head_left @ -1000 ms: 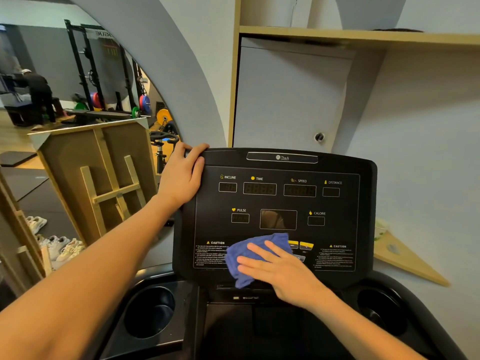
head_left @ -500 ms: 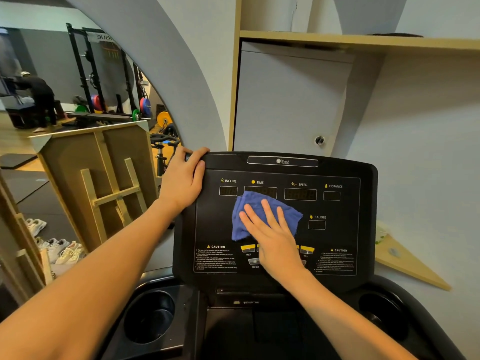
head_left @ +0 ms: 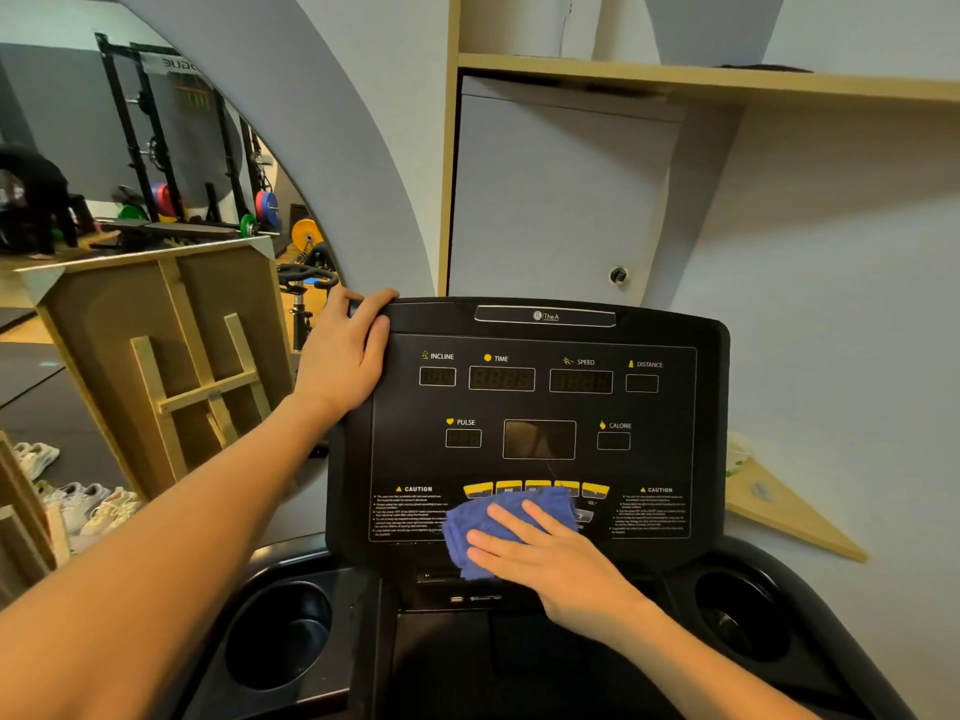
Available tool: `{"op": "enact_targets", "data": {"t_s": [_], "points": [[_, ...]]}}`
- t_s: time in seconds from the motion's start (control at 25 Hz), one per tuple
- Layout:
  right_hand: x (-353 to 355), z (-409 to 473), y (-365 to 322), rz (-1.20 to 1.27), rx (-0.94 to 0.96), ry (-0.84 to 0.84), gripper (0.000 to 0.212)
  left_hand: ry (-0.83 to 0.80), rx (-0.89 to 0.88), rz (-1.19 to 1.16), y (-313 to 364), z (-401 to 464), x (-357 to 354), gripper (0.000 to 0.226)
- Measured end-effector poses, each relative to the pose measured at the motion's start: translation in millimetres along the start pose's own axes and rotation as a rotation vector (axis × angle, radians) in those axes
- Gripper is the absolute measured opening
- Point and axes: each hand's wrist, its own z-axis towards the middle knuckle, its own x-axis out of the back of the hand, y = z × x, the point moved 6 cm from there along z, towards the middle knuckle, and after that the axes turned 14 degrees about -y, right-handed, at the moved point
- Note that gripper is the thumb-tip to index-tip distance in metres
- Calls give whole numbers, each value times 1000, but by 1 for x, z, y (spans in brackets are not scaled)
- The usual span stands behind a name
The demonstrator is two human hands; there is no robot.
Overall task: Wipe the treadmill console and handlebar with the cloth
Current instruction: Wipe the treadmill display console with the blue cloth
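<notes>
Since half a second ago, the blue cloth (head_left: 506, 527) has been drawn down from the displays to the treadmill console's (head_left: 540, 433) lower edge, pressed flat under the right hand (head_left: 545, 556), fingers extended. The console's upper left corner is gripped by the left hand (head_left: 345, 356).

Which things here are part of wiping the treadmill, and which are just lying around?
In the job: blue cloth, treadmill console, right hand pressing the cloth, left hand gripping the console's corner.

Lying about: white shoes, wooden frame, cup holders.
</notes>
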Motion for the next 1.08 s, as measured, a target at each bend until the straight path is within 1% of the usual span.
{"op": "enact_targets", "data": {"t_s": [0.08, 0.16, 0.32, 0.4, 0.48, 0.56, 0.64, 0.72, 0.8, 0.96, 1.08], "points": [[-5, -24, 16, -13, -45, -25, 119, 0, -2, 0, 0, 0, 0, 39], [-7, -48, 37, 24, -80, -14, 112, 1, -3, 2, 0, 0, -1, 39], [12, -72, 85, 109, -228, 96, 100, 1, 0, 1, 0, 0, -1, 40], [33, -62, 107, 182, -324, 171, 100, 5, 2, 6, 2, 0, 0, 40], [56, -44, 123, 230, -406, 262, 94, 10, 6, 9, 4, -1, 1, 41], [74, -23, 127, 249, -453, 335, 91, 12, 12, 7, 5, -1, 2, 41], [84, -4, 118, 245, -478, 385, 92, 10, 14, 5, 4, -1, 1, 41], [88, 11, 101, 224, -461, 421, 93, 6, 16, 5, 4, 0, 1, 41], [81, 21, 79, 170, -375, 404, 95, 5, 14, 3, 4, 0, 1, 41], [41, 5, 42, 108, -127, 225, 93, 16, 10, 13, 6, -1, 3, 42], [4, -37, 40, 160, -54, 110, 94, 18, 9, 18, 8, -1, 3, 42]]}}
